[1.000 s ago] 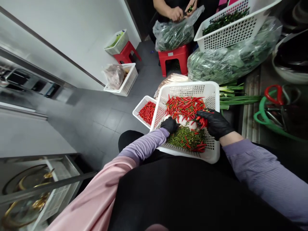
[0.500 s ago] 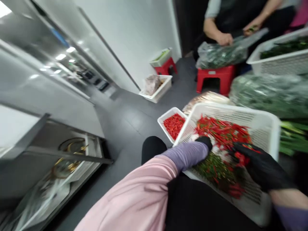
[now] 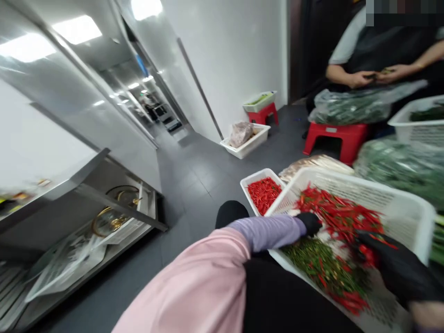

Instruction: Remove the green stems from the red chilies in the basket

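A large white perforated basket [image 3: 412,199] sits before my lap, with a heap of red chili peppers [image 3: 343,212] on its far side. Nearer me in it lie green chili stems [image 3: 322,263] with a few red bits among them. My left hand [image 3: 310,224], black-gloved, is closed over a pale patch between the two piles; its fingertips are mostly hidden. From the right, my other black-gloved hand, my right hand [image 3: 391,263], curls around several red chilies [image 3: 367,254] at the heap's near edge.
A smaller white basket [image 3: 245,185] of red chilies stands left of mine. Beyond are bagged greens [image 3: 354,108] on a red stool [image 3: 335,132], where a co-worker [image 3: 388,55] sits. A white tray [image 3: 243,150] is by the wall; a metal shelf [image 3: 138,217] stands at left.
The view has swung left and up, so the baskets sit lower and farther right. Both my hands stay in the basket. The co-worker's hands have come closer together above the bag.
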A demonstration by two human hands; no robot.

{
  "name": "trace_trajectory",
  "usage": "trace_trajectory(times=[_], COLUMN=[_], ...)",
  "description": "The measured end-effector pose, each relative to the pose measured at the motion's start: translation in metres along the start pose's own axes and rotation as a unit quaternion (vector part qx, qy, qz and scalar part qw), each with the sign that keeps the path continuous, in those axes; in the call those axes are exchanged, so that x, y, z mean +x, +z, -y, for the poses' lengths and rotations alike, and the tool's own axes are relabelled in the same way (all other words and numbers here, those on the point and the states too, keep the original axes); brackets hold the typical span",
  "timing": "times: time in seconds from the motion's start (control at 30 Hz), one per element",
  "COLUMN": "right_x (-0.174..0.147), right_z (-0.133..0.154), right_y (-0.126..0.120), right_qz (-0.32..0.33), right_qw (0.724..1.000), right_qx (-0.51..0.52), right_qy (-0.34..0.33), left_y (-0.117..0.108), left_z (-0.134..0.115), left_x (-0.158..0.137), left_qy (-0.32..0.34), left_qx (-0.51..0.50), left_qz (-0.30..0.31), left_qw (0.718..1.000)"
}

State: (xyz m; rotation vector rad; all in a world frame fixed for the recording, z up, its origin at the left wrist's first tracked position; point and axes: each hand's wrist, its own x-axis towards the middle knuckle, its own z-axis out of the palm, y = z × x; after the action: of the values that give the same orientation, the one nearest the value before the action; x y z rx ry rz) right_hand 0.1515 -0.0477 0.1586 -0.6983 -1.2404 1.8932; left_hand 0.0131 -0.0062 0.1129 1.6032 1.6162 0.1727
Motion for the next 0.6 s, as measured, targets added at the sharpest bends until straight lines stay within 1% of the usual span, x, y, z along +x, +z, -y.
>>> trace_trajectory(times=[0.03,0.1,0.17,0.2,0.23,0.27,0.33,0.4,0.47,0.5,0.53,0.6], right_x=[-0.002,-0.006,-0.009,-0.010,-0.010,-0.010,-0.011,-0.014,-0.019,-0.022,-0.023,-0.020], right_z=[-0.001,-0.006,-0.014,-0.020,-0.025,-0.030,-0.037,-0.039,-0.037,-0.037,-0.039,-0.048], right_y=[0.001,-0.002,-0.014,-0.021,-0.029,-0.037,-0.047,-0.048,-0.043,-0.042,-0.043,-0.053], right_qz=[-0.024,-0.082,-0.145,-0.171,-0.193,-0.209,-0.219,-0.219,-0.214,-0.199,-0.180,-0.166], right_qw=[1.000,0.996,0.988,0.983,0.979,0.975,0.972,0.973,0.973,0.974,0.975,0.971], right_qx=[0.000,-0.003,-0.006,-0.007,-0.009,-0.010,-0.011,-0.014,-0.028,-0.047,-0.078,-0.121], right_qy=[0.009,0.033,0.054,0.062,0.070,0.076,0.081,0.079,0.084,0.096,0.107,0.119], left_y=[0.000,0.003,0.005,0.006,0.006,0.007,0.008,0.010,0.012,0.013,0.014,0.016], left_z=[-0.004,-0.009,-0.008,-0.007,-0.006,-0.006,-0.008,-0.012,-0.015,-0.015,-0.014,-0.007], left_x=[-0.005,-0.015,-0.024,-0.027,-0.030,-0.032,-0.038,-0.045,-0.050,-0.051,-0.050,-0.041], left_qy=[0.002,0.016,0.020,0.013,0.006,0.003,-0.001,-0.016,-0.037,-0.039,-0.038,-0.022], left_qx=[-0.020,-0.114,-0.241,-0.292,-0.323,-0.333,-0.335,-0.328,-0.311,-0.299,-0.279,-0.232], left_qz=[0.013,0.049,0.081,0.093,0.103,0.114,0.127,0.117,0.092,0.085,0.080,0.076], left_qw=[1.000,0.992,0.967,0.952,0.941,0.936,0.934,0.937,0.945,0.950,0.956,0.969])
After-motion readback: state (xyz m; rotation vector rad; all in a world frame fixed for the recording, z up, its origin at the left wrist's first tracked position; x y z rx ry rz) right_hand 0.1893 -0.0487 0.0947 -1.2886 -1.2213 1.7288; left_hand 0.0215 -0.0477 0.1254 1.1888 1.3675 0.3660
